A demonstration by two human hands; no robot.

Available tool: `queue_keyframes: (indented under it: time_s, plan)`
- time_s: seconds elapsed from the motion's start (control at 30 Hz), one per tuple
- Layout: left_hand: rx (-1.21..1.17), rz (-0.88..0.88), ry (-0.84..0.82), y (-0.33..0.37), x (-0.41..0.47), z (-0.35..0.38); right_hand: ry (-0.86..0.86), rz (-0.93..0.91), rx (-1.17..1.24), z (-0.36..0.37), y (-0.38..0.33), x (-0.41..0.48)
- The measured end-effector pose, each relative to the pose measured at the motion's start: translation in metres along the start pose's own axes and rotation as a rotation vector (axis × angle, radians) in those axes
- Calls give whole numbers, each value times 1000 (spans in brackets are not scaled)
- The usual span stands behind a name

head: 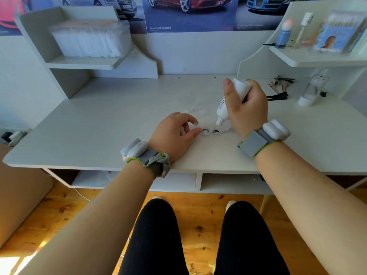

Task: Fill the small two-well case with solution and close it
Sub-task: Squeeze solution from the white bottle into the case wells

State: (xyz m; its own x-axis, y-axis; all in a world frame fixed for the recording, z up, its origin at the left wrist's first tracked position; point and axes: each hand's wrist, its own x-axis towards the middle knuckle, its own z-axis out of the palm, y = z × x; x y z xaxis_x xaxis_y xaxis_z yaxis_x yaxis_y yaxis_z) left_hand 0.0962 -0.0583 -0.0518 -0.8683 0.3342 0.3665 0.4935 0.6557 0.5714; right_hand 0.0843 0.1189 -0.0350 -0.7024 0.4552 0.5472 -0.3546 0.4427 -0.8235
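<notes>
The small clear two-well case (211,131) lies open on the white desk (119,120), its two round wells side by side. My right hand (246,108) grips a white solution bottle (231,102), tipped nozzle-down, with the tip just above the right well. My left hand (174,133) rests on the desk to the left of the case; its thumb and forefinger are curled, with the fingertips at the case's left edge. A clear lid-like piece (195,111) lies just behind the case.
A clear bottle with a white base (312,90) stands at the right of the desk, near hair clips (278,95). Shelves on both sides hold a plastic box (89,39), small bottles (283,35) and a cotton swab box (337,32).
</notes>
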Motion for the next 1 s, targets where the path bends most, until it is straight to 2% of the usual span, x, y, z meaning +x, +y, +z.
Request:
queue_keyframes:
  time_s: [0.63,1.0]
  plan:
    - [1,-1,0,-3,1,1,24,11,-13,1,0,1]
    - [-47,-29,8,-4,0,1,75,168,1,-1,-1,6]
